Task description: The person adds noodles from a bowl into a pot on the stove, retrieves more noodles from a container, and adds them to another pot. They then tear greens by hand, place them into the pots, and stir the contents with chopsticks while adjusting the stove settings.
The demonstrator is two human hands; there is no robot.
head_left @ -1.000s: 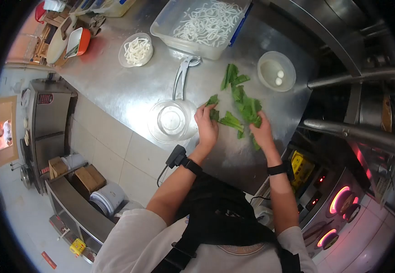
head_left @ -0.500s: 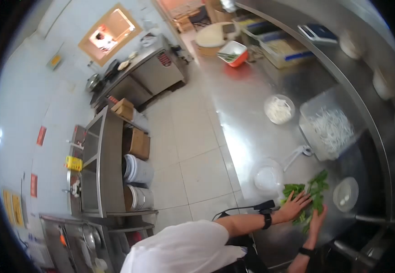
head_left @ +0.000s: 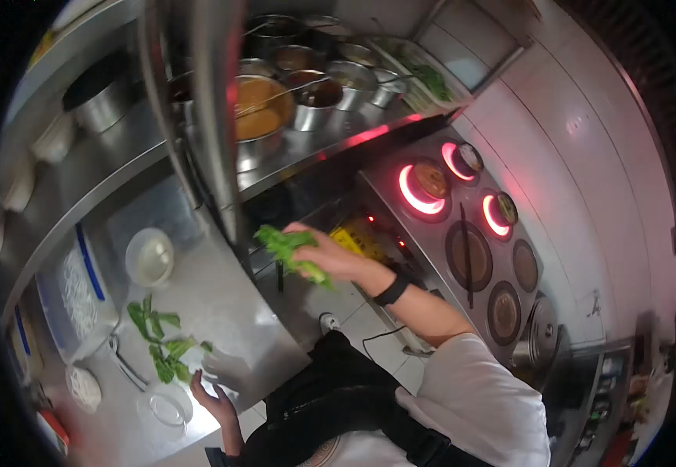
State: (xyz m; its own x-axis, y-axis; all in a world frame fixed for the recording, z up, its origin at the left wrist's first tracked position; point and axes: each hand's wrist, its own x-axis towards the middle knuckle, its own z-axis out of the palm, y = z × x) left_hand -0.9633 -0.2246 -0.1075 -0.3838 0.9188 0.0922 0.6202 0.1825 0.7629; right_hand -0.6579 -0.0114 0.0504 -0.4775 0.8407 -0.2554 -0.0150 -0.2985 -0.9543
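Nearest, at the counter (head_left: 225, 307) edge, the left hand (head_left: 217, 402) is seen with fingers loosely spread and nothing gripped, just beside a clear lid (head_left: 168, 409). Loose greens (head_left: 161, 342) are scattered mid-counter. Off the counter's far edge, a bunch (head_left: 290, 249) is clamped tight in the right hand (head_left: 330, 258), with glowing burners (head_left: 420, 187) beyond.

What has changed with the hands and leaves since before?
The right hand has taken a bunch of leaves and lifted it off the counter toward the stove. The left hand let go and is at the counter edge. The other leaves stayed there.
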